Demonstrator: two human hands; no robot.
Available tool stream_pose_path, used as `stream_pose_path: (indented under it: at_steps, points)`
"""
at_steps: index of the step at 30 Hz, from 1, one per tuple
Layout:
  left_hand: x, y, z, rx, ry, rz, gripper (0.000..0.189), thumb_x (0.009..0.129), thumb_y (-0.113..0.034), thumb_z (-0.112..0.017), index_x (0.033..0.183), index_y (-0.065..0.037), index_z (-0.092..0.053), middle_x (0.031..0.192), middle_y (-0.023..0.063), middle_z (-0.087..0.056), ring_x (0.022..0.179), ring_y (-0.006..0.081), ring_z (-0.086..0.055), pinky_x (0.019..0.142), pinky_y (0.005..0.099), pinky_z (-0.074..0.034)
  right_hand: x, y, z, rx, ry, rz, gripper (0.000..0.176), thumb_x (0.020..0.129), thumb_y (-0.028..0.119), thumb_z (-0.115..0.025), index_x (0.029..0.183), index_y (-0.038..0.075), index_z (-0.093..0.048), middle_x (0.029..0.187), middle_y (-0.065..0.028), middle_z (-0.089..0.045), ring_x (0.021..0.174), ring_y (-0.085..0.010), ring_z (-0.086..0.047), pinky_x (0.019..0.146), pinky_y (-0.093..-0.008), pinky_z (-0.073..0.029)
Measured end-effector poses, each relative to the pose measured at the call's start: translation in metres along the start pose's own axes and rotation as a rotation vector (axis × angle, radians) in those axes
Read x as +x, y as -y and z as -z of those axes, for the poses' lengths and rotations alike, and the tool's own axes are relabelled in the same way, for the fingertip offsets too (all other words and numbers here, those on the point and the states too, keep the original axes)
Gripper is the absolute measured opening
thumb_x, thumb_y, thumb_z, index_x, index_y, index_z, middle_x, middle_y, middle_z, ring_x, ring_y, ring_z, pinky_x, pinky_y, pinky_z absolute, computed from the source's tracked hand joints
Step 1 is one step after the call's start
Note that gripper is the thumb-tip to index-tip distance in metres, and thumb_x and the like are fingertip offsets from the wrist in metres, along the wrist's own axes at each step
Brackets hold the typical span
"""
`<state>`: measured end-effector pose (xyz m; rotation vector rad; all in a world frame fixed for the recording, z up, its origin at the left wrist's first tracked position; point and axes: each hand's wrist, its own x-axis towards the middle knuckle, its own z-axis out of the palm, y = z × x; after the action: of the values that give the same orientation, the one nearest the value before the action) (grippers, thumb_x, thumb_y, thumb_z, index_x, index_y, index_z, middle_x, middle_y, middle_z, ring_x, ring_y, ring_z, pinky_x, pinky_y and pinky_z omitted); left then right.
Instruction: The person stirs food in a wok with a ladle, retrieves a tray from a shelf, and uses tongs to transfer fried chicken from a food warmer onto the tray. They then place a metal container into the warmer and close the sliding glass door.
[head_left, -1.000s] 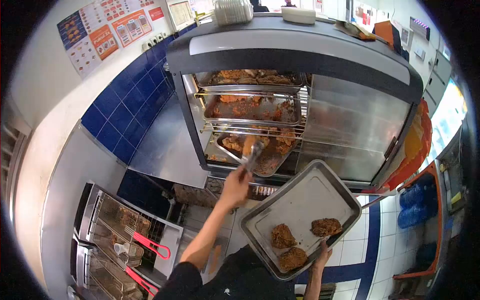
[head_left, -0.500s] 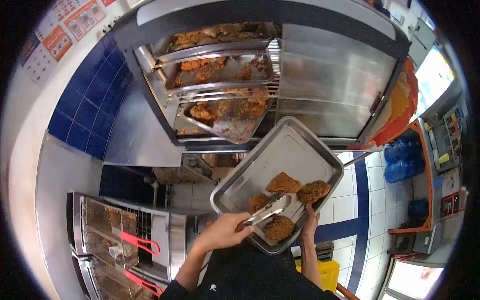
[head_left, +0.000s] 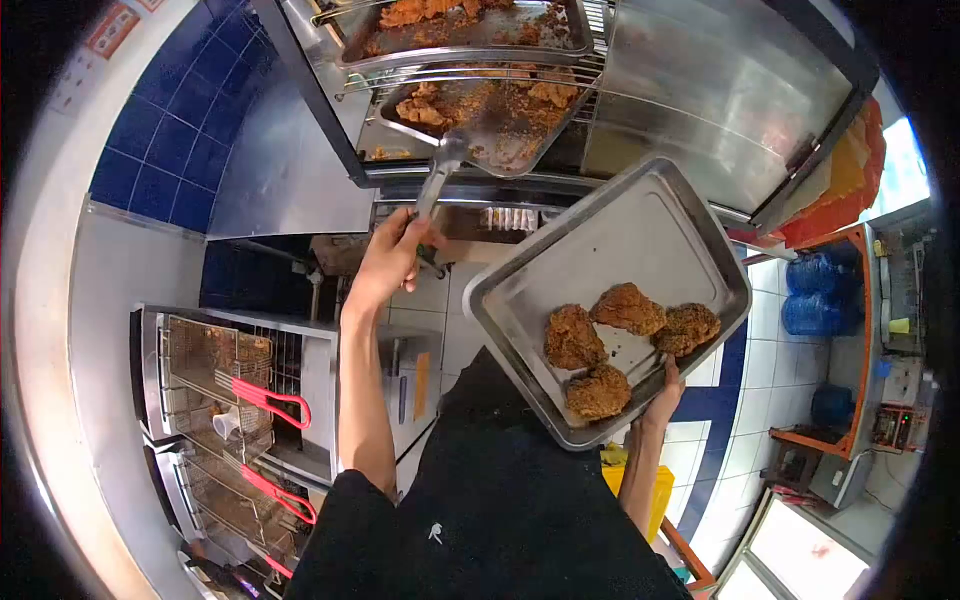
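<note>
Silver tongs (head_left: 436,182) aslant, tips toward cabinet (head_left: 740,90)

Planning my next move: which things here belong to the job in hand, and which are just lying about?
In the job:
tongs, left hand
tray with four fried pieces, right hand
likely the lower cabinet tray, near the tongs

Apparently just lying about:
red-handled baskets
white cup
blue bottles

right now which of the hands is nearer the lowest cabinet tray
Left. The left hand holds tongs up toward the lowest cabinet tray; the right hand is farther off, gripping the edge of the held tray.
</note>
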<state>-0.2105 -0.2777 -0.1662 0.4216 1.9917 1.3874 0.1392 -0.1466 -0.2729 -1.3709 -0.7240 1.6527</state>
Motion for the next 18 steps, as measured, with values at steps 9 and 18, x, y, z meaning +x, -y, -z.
stream_pose_path:
  at_steps: [9,18]
  points:
    - [0.066,0.024,-0.065,0.136,-0.629,-0.588,0.023,0.082,-0.020,-0.066,0.081,-0.002,-0.053,0.052,0.0017,-0.045,0.050,0.0069,-0.038,0.043,0.0267,-0.034,0.011,-0.018,0.030,-0.020,-0.045,-0.009,0.038,0.088,0.024,-0.049,0.112,-0.006,-0.052,0.103,-0.0121,-0.059,0.091,-0.0226,-0.059,0.079,-0.0330,-0.045]
    - [0.122,0.017,-0.101,-0.176,-0.855,-0.606,0.027,0.071,-0.007,-0.060,0.094,0.003,-0.049,0.064,0.0112,-0.056,0.055,0.0190,-0.052,0.055,0.0318,-0.044,0.002,-0.013,0.042,0.124,-0.082,0.004,0.044,0.084,0.026,-0.057,0.118,-0.001,-0.050,0.108,-0.0109,-0.056,0.096,-0.0227,-0.057,0.082,-0.0352,-0.045]
